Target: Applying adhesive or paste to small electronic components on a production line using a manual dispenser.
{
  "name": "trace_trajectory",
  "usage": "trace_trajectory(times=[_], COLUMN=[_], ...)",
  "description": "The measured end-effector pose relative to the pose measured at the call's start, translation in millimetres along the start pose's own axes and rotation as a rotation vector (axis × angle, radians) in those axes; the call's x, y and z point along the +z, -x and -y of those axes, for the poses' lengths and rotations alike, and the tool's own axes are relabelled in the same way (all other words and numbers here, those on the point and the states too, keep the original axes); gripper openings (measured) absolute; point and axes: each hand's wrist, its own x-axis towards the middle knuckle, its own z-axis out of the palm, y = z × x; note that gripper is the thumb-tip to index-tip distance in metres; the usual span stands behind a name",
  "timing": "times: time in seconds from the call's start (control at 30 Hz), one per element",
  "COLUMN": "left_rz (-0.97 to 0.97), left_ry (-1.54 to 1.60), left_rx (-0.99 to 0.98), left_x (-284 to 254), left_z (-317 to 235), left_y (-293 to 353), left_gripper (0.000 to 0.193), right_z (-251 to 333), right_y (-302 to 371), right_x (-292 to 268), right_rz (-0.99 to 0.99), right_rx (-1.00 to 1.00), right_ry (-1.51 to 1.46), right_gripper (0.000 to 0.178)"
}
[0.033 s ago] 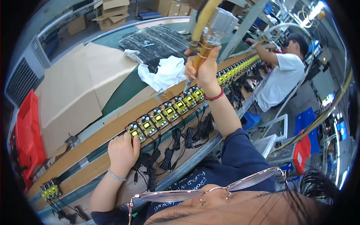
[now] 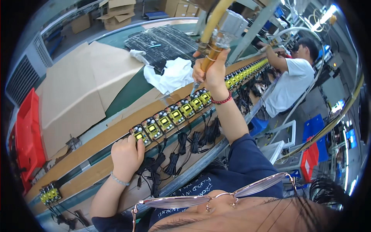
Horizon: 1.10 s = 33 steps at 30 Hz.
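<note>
A long row of yellow-and-black circuit boards [image 2: 164,122] runs diagonally away from me to the upper right, black cables trailing from its near side. My left hand [image 2: 127,155] is closed at the nearest end of this row, thumb and fingers against the end board [image 2: 140,136]; its fingertips are partly hidden. In my right hand [image 2: 215,71] is an amber glue dispenser [image 2: 211,58], gripped upright and tilted. Its thin nozzle [image 2: 194,89] points down at the boards about midway along the visible near stretch. Whether the tip touches a board I cannot tell.
Coiled black cables [image 2: 170,164] hang by the metal rail. Beyond the row lie a white cloth [image 2: 172,75], a dark scratched mat [image 2: 160,42] and cardboard sheets [image 2: 77,100]. A red bin [image 2: 29,135] stands left, more boards [image 2: 50,193] lower left. A co-worker [image 2: 291,77] works at the far right.
</note>
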Motion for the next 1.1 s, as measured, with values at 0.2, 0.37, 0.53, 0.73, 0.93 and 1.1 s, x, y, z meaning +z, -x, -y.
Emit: trace_trajectory(times=[0.2,0.37,0.53,0.73,0.93,1.1], left_rz=[-0.021,-0.04,-0.04,-0.062,-0.057,-0.057], left_ry=[-0.021,-0.022,-0.028,-0.055,-0.059,-0.064], left_rx=[-0.01,0.002,0.005,0.014,0.014,0.011], left_x=[1.6,2.0,2.1,4.0,3.5,3.9], left_z=[5.7,5.2,4.7,5.0,4.0,4.3], left_y=[3.9,4.3,4.3,2.8,1.0,1.4], left_gripper=[0.021,0.021,0.022,0.026,0.026,0.027], right_z=[-17.8,-29.2,-25.6,-29.0,-26.0,-16.8], right_y=[3.6,-1.0,-1.7,-4.9,-3.5,-9.1], right_x=[10.4,4.1,5.3,-0.2,-3.3,-1.5], right_rz=[-0.055,-0.088,-0.076,-0.103,-0.094,-0.109], right_rx=[-0.015,0.022,0.028,0.006,-0.004,-0.007], right_ry=[0.056,-0.02,-0.041,-0.011,0.002,0.056], right_gripper=[0.091,0.083,0.079,0.079,0.082,0.089])
